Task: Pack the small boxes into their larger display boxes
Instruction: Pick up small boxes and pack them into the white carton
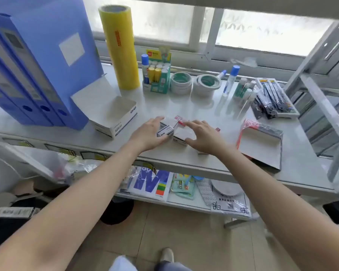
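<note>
Hands meet over a loose cluster of small white-and-blue cardboard boxes (pixel 165 132) at the centre of the white surface (pixel 184 106). The left hand (pixel 148 135) has its grip clamped on one small box at the cluster's 9 o'clock edge, thumb beneath and fingers over the top. The right hand (pixel 203 137) hovers with its grip apart, fingers spread above a flat white box (pixel 184 134); whether it touches is unclear.

Toward 10 o'clock, just beside the cluster, stands the open white display box with blue print (pixel 115 119), apparently empty. At 3 o'clock lies a second, flatter open display box with red and dark trim (pixel 260 141), lid folded back.

Risks, as a judgement: red-marked small boxes (pixel 180 120) sit mixed among blue ones at 12 o'clock, so one could go into the wrong display box; a hurried lift could knock neighbours toward the near edge.

Motion blur smears the labels, and the hands hide how many small boxes remain.
</note>
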`<control>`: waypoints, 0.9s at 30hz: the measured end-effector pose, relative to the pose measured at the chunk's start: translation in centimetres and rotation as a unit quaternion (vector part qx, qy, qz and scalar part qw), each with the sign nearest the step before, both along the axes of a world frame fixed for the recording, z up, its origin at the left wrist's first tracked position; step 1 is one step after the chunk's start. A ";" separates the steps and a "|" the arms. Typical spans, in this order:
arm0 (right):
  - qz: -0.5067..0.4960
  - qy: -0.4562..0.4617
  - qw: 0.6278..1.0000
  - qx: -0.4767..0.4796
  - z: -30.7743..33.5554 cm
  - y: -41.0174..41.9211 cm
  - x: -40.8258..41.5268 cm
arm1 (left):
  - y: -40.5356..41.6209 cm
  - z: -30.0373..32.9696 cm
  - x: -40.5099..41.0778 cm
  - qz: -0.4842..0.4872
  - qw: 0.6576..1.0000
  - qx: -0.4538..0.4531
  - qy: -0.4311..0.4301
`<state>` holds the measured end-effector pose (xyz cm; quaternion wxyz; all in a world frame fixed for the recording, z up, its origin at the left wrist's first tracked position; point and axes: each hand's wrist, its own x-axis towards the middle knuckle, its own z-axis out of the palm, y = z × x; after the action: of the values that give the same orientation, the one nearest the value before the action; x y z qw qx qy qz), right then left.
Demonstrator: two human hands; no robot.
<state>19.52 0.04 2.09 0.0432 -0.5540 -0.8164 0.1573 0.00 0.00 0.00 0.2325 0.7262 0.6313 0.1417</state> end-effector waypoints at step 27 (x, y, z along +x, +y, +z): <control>-0.054 -0.052 0.997 0.003 -3.2 2.2 -2.9 | 0.9 -2.1 -1.3 0.104 0.928 -0.144 -0.327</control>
<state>16.60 2.19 -1.08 0.0109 -0.6044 -0.7870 0.1231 -1.32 0.87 -2.08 0.5119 0.5290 0.6058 0.3021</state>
